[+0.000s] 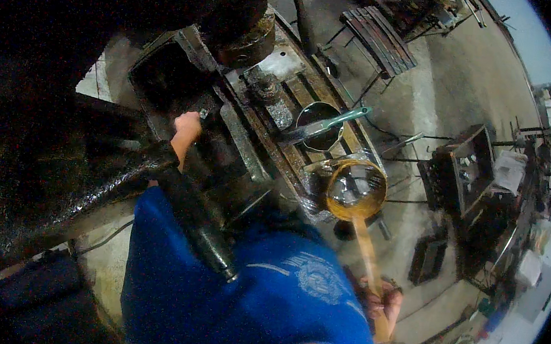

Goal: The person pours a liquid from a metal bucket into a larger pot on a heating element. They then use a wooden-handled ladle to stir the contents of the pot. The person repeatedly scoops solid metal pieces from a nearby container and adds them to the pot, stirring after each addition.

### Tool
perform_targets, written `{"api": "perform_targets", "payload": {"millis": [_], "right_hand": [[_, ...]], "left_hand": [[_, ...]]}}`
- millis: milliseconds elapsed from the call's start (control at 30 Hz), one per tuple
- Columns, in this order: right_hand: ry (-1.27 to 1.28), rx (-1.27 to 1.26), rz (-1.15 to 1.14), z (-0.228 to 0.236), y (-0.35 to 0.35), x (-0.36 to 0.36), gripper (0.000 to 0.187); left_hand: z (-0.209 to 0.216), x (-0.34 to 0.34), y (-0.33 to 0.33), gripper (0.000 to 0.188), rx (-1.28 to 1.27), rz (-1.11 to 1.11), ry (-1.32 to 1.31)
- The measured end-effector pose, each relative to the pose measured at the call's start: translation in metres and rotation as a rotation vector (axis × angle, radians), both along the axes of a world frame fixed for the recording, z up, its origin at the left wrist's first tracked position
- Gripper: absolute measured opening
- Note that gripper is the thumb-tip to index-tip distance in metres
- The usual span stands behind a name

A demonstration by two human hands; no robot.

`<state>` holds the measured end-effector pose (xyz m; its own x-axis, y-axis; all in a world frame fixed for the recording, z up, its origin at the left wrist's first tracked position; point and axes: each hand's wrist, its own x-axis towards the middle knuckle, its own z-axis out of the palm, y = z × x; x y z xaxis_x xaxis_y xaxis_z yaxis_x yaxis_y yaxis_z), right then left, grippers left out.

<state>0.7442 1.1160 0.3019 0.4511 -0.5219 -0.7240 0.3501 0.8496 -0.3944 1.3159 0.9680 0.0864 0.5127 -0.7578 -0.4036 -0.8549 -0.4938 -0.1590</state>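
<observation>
My right hand (385, 303) is closed round the handle of an amber, see-through dipper (354, 218), whose round bowl is over the near right corner of the slotted machine table (291, 165). Inside the bowl are pale reflections; I cannot tell what it contains. My left hand (188, 125) reaches in among the dark machine parts, its fingers closed by a small metal piece (204, 113). What that piece belongs to is hard to make out. A round pan (307, 114) stands on the table, with a green-handled brush (338, 120) lying across its rim.
A dark round machine bar (208, 247) juts close in front of my blue shirt. Metal blocks (271, 97) are mounted on the table. A slatted stand (383, 41) is at the far right, and a dark open box (466, 171) stands on the right side.
</observation>
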Motion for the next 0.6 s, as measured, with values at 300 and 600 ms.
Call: {"api": "perform_targets", "payload": {"millis": [300, 600], "right_hand": [[-0.013, 0.048, 0.007, -0.011, 0.007, -0.008, 0.081], [0.142, -0.028, -0.106, -0.009, 0.017, -0.003, 0.07]], "left_hand": [[-0.037, 0.022, -0.004, 0.022, -0.036, 0.234, 0.016], [-0.024, 0.013, -0.006, 0.025, -0.143, 0.14, -0.039]]}}
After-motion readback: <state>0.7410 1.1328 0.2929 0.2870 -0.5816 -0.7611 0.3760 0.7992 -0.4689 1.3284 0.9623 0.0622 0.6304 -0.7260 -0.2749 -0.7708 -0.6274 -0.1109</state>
